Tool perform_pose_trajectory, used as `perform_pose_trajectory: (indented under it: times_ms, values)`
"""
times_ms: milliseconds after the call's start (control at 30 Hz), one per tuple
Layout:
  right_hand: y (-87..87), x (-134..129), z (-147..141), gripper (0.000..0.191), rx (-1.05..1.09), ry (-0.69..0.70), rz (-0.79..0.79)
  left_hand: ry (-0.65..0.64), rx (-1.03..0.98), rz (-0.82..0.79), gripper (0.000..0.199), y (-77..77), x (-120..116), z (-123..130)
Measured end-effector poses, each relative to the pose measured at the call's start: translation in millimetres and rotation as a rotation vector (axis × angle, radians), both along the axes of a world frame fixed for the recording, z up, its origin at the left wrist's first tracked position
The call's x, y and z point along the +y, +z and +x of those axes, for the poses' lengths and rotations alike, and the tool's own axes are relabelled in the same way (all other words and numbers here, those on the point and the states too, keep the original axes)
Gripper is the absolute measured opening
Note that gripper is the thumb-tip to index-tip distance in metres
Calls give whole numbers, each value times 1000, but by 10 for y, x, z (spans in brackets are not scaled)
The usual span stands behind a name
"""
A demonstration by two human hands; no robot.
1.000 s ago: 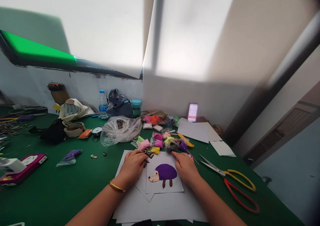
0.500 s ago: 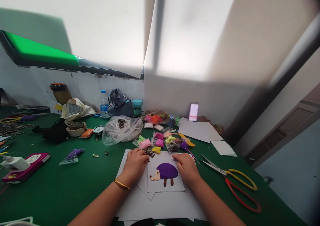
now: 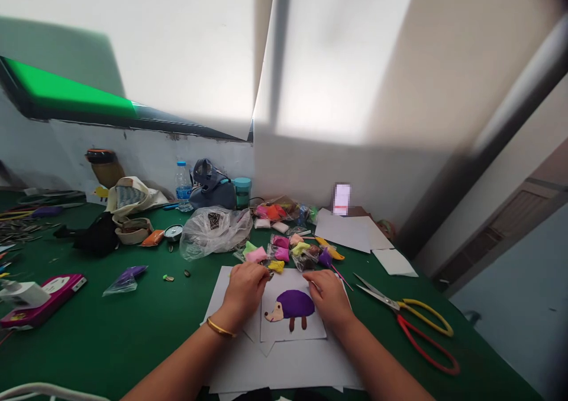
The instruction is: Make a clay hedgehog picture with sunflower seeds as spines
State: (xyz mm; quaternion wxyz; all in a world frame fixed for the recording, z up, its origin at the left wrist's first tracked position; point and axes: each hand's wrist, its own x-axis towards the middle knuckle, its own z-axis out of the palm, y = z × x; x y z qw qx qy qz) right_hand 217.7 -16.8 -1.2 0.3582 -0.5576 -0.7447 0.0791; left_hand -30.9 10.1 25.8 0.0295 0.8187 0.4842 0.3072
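A small white card (image 3: 293, 332) bears a hedgehog (image 3: 295, 303) with a purple body, a pale face and brown legs, apparently modelled in clay. My left hand (image 3: 247, 285) is over the card's upper left corner, fingers bent and bunched together. Dark striped seeds (image 3: 271, 275) peek out by its fingertips; whether any is pinched is hidden. At the card's right edge rests my right hand (image 3: 329, 293), thumb and fingers closed near the upper corner. What they hold, if anything, cannot be made out. Larger white sheets (image 3: 288, 368) lie under the card.
Bags of coloured clay (image 3: 279, 253) lie just beyond the card. Large scissors (image 3: 399, 306) with red and yellow handles lie open on the right. A plastic bag (image 3: 215, 235), a water bottle (image 3: 182, 188) and a purple packet (image 3: 126, 280) are to the left.
My left hand has risen slightly and shifted over the seed pile, its fingers drawing together and covering most of the seeds. My right hand's fingers have curled slightly; the card stays put.
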Motion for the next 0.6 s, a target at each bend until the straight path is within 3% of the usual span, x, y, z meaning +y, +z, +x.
perform_pose_trajectory:
  times_ms: [100,233,367,600]
  values:
    - [95,-23,-157,23,42,121,15,-83,-136,-111,4,-32,-4,87]
    - [173,-13,-375,15,98,185,-54,-143,-242,-211,14,-89,-38,155]
    - [178,22,-460,11,139,190,-95,-176,-221,-237,6,-102,-82,117]
    - [169,-20,-460,12,107,199,-114,-182,-162,-236,11,-111,-125,87]
